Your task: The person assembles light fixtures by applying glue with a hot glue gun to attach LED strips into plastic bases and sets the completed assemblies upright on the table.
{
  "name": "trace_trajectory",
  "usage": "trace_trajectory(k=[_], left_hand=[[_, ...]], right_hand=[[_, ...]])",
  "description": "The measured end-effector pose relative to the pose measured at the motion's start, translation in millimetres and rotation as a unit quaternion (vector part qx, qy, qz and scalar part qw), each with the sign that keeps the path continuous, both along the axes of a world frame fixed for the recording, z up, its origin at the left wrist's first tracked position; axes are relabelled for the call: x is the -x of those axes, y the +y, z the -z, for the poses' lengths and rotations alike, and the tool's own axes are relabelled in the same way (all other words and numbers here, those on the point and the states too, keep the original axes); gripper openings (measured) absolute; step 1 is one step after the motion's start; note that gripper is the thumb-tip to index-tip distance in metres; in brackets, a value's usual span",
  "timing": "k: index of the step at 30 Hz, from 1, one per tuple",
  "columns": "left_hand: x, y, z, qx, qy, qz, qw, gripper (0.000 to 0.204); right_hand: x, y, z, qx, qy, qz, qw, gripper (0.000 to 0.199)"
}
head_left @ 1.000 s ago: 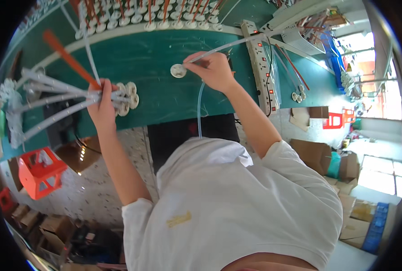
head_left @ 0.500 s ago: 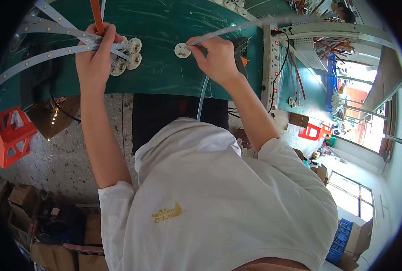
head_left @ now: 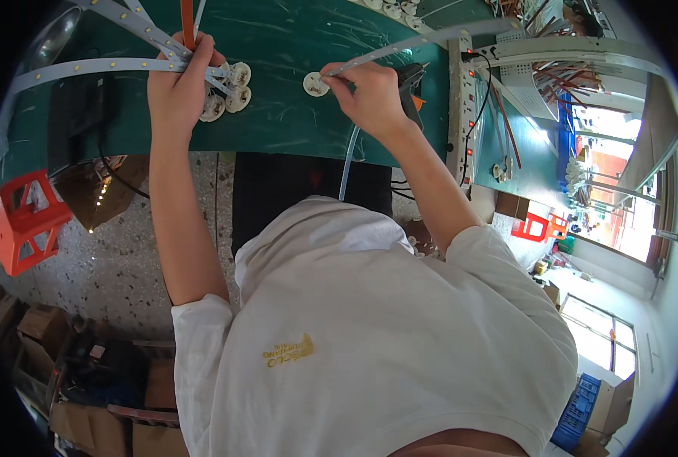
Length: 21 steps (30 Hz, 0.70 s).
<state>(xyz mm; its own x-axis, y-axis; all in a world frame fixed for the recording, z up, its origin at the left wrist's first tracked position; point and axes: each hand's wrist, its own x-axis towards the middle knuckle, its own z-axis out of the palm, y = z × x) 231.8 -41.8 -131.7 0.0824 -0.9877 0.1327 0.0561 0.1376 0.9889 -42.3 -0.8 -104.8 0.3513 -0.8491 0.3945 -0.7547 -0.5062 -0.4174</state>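
My left hand (head_left: 177,87) is closed round a bunch of white LED strips (head_left: 87,67), which fan out to the upper left. An orange-brown strip (head_left: 189,17) stands up from the same grip. Round white end pieces (head_left: 238,97) cluster at the strip ends just right of that hand, over the green table. In my right hand (head_left: 369,93), thumb and fingers pinch a single LED strip (head_left: 423,41) close to its round white end piece (head_left: 316,84). The rest of this strip stretches away to the upper right.
A glue gun (head_left: 411,80) lies right of my right hand. Beyond it stands a power strip (head_left: 463,110) with red lights and a black cable. More round white pieces (head_left: 392,9) lie at the table's far edge. An orange-red stool (head_left: 30,221) is at left on the speckled floor.
The view has shifted slightly. My left hand has moved a little to the right with its bunch, and the strips' far ends have swung upward. My right hand keeps its pinch.
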Motion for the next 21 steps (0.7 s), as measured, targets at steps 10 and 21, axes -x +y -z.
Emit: trace_trajectory(k=[10, 21], left_hand=[[20.4, 5.2, -40.3, 0.003, 0.050, 0.057, 0.997, 0.020], [67.7, -0.1, -37.4, -0.005, -0.029, 0.090, 0.995, 0.023]], right_hand=[[-17.2, -0.9, -19.9, -0.105, -0.068, -0.011, 0.992, 0.013], [-36.4, -4.0, -45.1, -0.142, 0.038, -0.098, 0.984, 0.021]])
